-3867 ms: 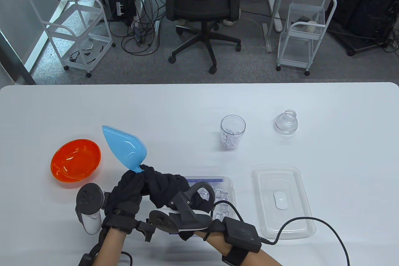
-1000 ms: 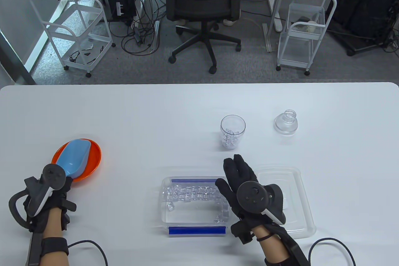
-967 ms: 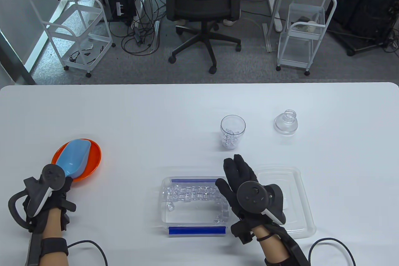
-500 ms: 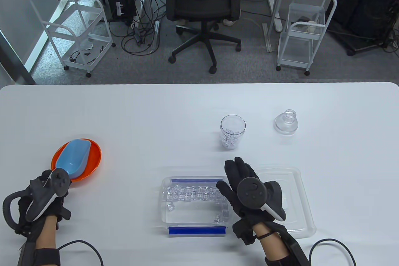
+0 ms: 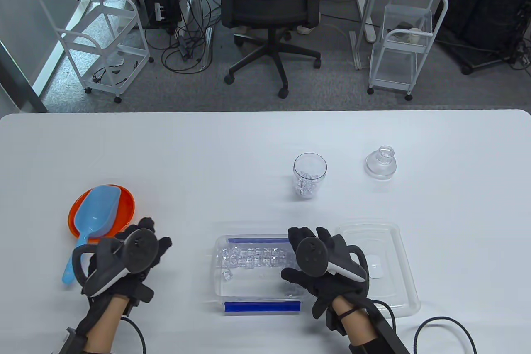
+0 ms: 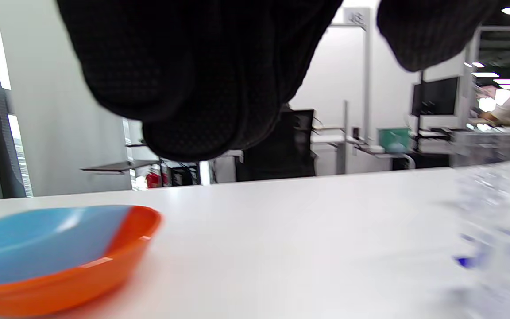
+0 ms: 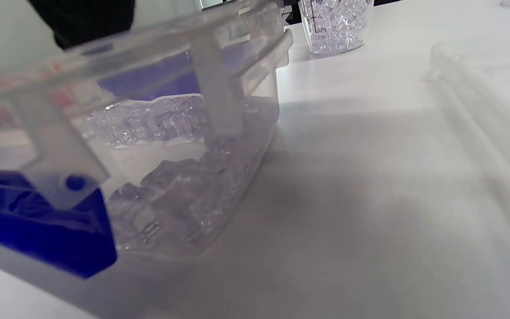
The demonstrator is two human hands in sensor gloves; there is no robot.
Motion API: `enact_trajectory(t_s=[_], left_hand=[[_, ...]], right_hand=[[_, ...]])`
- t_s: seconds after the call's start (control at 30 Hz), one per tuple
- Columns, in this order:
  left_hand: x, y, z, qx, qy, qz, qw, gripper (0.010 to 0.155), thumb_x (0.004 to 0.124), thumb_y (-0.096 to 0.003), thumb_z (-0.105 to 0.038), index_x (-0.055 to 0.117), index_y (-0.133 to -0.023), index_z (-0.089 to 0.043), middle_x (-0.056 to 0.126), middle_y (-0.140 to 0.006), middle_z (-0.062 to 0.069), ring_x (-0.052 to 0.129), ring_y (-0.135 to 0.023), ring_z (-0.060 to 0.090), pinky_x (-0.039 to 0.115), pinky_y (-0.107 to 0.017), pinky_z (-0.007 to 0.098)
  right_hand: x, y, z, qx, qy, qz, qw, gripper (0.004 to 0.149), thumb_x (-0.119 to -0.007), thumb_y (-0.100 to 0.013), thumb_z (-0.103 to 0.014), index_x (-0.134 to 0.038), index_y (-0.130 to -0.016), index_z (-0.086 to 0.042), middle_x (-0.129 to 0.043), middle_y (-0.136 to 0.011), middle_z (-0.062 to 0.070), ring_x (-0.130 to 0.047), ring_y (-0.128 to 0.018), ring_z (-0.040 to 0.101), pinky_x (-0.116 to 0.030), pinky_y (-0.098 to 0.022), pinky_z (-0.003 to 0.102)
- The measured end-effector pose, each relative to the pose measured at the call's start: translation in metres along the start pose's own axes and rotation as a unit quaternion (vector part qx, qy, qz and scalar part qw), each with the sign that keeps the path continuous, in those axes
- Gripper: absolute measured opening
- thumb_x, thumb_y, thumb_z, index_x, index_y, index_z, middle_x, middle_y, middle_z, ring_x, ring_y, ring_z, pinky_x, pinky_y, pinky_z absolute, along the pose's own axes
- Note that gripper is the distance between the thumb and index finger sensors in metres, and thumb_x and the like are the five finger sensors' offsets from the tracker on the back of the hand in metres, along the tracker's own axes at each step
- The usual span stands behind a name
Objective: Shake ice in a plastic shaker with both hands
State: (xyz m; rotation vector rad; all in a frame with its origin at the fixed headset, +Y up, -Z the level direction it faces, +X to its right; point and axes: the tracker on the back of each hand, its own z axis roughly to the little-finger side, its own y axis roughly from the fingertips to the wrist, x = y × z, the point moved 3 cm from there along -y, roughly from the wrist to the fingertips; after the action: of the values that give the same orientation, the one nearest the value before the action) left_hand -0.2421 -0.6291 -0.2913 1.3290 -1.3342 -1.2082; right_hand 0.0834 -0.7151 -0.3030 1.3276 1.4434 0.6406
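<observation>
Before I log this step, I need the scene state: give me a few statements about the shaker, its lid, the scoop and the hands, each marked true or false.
1. The shaker cup holds ice. True.
2. The shaker lid is on the cup. False: it stands on the table, apart.
3. The blue scoop lies in the orange bowl. True.
4. The left hand grips the scoop. False: it holds nothing.
5. The right hand holds the cup. False: it is at the ice container.

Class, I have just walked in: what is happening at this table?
A person in sensor gloves holds nothing. The left hand hovers beside the blue scoop lying in the orange bowl. The right hand is over the ice container. The shaker cup holds ice; its lid stands apart.
</observation>
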Motion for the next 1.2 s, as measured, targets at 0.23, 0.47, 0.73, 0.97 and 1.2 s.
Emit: enact_trajectory(t_s=[0.23, 0.47, 0.73, 0.97, 1.2], left_hand=[[0.027, 0.001, -0.066, 0.113, -0.088, 0.099, 0.985, 0.072, 0.065, -0.0498, -0.063, 0.069, -0.101, -0.012, 0.091, -0.087, 0.014, 0.100, -0.064, 0.028, 0.086, -0.045, 0.033], [0.067, 0.000, -0.086, 0.144, -0.051, 0.177, 0.972, 0.068, 0.063, -0.0515, -0.059, 0.071, -0.099, -0.011, 0.092, -0.084, 0.015, 0.100, -0.062, 0.028, 0.086, -0.043, 0.033], [0.078, -0.004, -0.078, 0.146, 0.039, 0.211, 0.966, 0.066, 0.063, -0.0529, -0.053, 0.071, -0.096, -0.004, 0.092, -0.083, 0.016, 0.100, -0.061, 0.027, 0.086, -0.042, 0.032], [0.079, -0.013, -0.074, 0.135, 0.052, 0.205, 0.968, 0.064, 0.065, -0.0527, -0.049, 0.071, -0.096, -0.002, 0.092, -0.082, 0.017, 0.101, -0.060, 0.027, 0.086, -0.041, 0.033], [0.084, -0.040, -0.059, 0.086, 0.073, 0.192, 0.975, 0.059, 0.065, -0.0516, -0.045, 0.074, -0.096, -0.006, 0.094, -0.080, 0.015, 0.101, -0.058, 0.027, 0.087, -0.040, 0.033]], right_hand=[[-0.008, -0.004, 0.001, -0.003, -0.014, -0.008, 1.000, 0.086, -0.066, -0.055, -0.050, -0.020, -0.110, -0.003, -0.025, -0.115, 0.028, -0.027, -0.097, 0.065, -0.032, -0.056, 0.083], [-0.008, -0.005, 0.003, -0.012, -0.019, -0.004, 1.000, 0.082, -0.066, -0.055, -0.047, -0.023, -0.110, -0.004, -0.027, -0.115, 0.026, -0.029, -0.097, 0.063, -0.033, -0.057, 0.082], [-0.007, -0.007, 0.006, -0.017, -0.049, -0.003, 0.999, 0.076, -0.062, -0.057, -0.045, -0.026, -0.110, -0.005, -0.030, -0.115, 0.026, -0.034, -0.097, 0.062, -0.034, -0.056, 0.082], [0.000, -0.008, 0.007, -0.023, -0.069, 0.007, 0.997, 0.069, -0.062, -0.057, -0.039, -0.035, -0.108, 0.000, -0.040, -0.110, 0.031, -0.048, -0.094, 0.060, -0.042, -0.056, 0.080], [0.001, -0.009, 0.010, -0.033, -0.077, 0.001, 0.996, 0.070, -0.066, -0.056, -0.033, -0.039, -0.104, 0.009, -0.054, -0.097, 0.037, -0.055, -0.088, 0.061, -0.047, -0.055, 0.078]])
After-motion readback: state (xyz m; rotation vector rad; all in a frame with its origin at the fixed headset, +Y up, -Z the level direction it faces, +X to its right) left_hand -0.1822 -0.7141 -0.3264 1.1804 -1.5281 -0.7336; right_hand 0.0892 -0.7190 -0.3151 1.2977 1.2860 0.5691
